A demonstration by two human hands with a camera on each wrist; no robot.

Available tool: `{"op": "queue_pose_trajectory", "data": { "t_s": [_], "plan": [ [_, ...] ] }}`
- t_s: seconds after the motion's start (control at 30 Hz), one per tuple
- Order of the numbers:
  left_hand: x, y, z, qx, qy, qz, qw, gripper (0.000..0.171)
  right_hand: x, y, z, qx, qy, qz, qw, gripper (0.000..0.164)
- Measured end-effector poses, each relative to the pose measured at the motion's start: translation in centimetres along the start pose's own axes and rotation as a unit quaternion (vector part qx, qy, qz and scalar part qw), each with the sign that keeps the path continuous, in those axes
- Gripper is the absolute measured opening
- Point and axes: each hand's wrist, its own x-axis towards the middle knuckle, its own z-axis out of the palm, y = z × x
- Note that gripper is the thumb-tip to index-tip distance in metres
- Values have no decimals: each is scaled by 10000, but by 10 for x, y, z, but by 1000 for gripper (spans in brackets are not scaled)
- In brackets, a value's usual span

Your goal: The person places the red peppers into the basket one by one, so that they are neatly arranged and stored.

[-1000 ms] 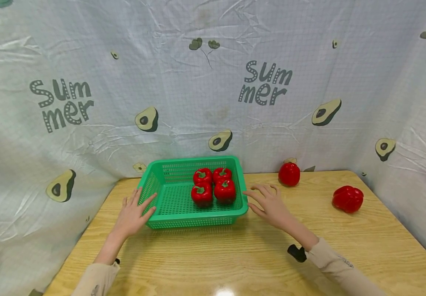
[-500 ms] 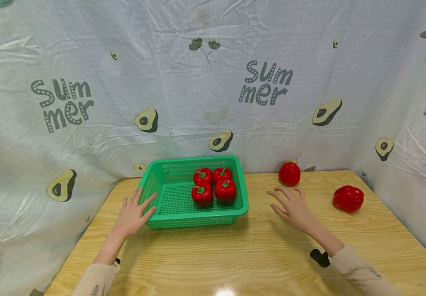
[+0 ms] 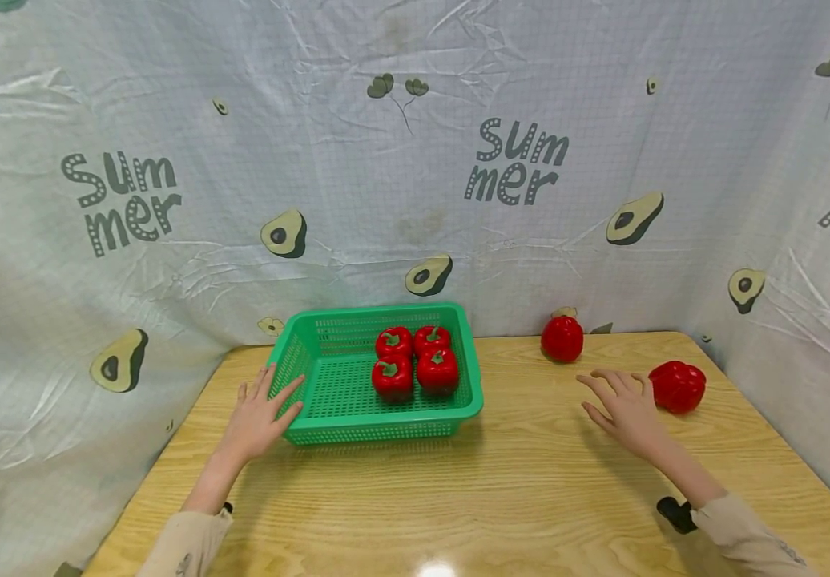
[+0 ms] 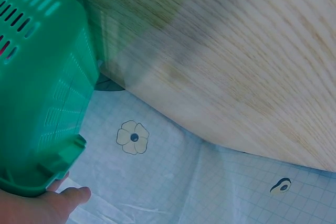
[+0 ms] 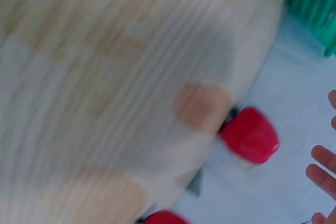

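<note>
My left hand lies over the left rim of a green plastic basket, its fingers spread and fairly straight. Several red bell peppers with green stems stand close together in the basket's right half. On the right side of the table, my right hand is held above the wood, fingers spread and loosely bent, with nothing in it. Just beyond it lies a red bell pepper on its side, partly covered by the hand. Another bell pepper sits at the table's back edge, also in the right wrist view.
The wooden table ends at the back against a white cloth printed with avocados and "summer" lettering. The basket's left half shows its bare slotted floor. A dark strap piece sits at the right wrist.
My right hand has moved away from the basket's right rim, across the table to the right, near the pepper lying on its side. The left hand and basket have stayed put.
</note>
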Motion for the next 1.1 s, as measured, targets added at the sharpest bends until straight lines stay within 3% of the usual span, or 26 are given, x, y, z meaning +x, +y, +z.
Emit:
{"op": "queue_pose_trajectory", "data": {
  "t_s": [0.33, 0.9, 1.1],
  "plan": [
    [-1, 1, -1, -7, -34, -7, 10000, 48, -19, 42, -3, -744, -292, 278, 9964, 52],
    [-1, 2, 0, -71, 9, -4, 10000, 49, -19, 92, -11, -1265, -614, 363, 9894, 53],
    [-2, 1, 1, -37, 49, 18, 10000, 48, -20, 101, -12, -1383, -1091, 562, 9828, 54]
  ]
}}
